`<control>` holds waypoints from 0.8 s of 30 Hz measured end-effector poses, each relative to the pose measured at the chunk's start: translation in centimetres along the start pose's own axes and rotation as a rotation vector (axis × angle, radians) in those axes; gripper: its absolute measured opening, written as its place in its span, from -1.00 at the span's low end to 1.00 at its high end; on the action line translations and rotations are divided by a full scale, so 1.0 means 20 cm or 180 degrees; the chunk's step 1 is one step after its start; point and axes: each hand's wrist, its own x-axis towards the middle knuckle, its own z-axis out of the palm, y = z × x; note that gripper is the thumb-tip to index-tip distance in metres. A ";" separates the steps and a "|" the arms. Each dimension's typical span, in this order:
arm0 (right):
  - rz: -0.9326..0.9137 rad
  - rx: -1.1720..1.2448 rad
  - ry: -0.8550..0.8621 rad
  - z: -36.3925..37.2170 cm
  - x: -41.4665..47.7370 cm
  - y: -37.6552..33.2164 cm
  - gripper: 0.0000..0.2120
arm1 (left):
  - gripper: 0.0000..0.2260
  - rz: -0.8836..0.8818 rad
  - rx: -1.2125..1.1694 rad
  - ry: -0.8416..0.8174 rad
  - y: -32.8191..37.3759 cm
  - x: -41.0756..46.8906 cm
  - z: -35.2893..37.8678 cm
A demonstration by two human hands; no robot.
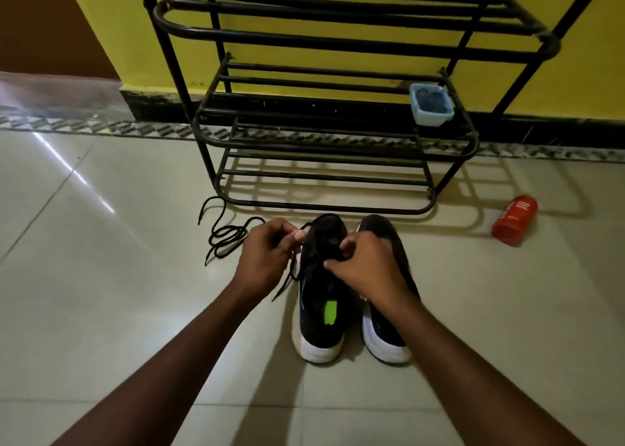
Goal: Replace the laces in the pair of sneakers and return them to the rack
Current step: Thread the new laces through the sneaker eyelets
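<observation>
Two black sneakers with white heels stand side by side on the floor, toes toward the rack. The left sneaker [321,313] has a green tab inside; the right sneaker [389,337] is partly under my right wrist. My left hand [267,256] pinches a black lace [287,280] at the left sneaker's left side, its end trailing to the floor. My right hand [362,263] grips the lacing area of the left sneaker. A loose black lace [223,232] lies coiled on the floor to the left. The black metal shoe rack [338,134] stands just beyond.
A small blue plastic tub [431,104] sits on the rack's middle shelf at the right. A red bottle [514,219] lies on the tiled floor right of the rack. A yellow wall with dark skirting is behind.
</observation>
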 end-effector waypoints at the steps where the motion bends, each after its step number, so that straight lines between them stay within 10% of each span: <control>1: -0.0035 -0.0137 -0.0079 0.01 -0.02 0.01 -0.60 | -0.87 0.0010 -0.0015 -0.0046 0.00 0.02 0.02; 24: 0.0454 0.1451 0.0346 0.13 -0.01 0.18 -0.70 | -0.95 -0.0318 0.0333 -0.0402 -0.09 0.03 0.23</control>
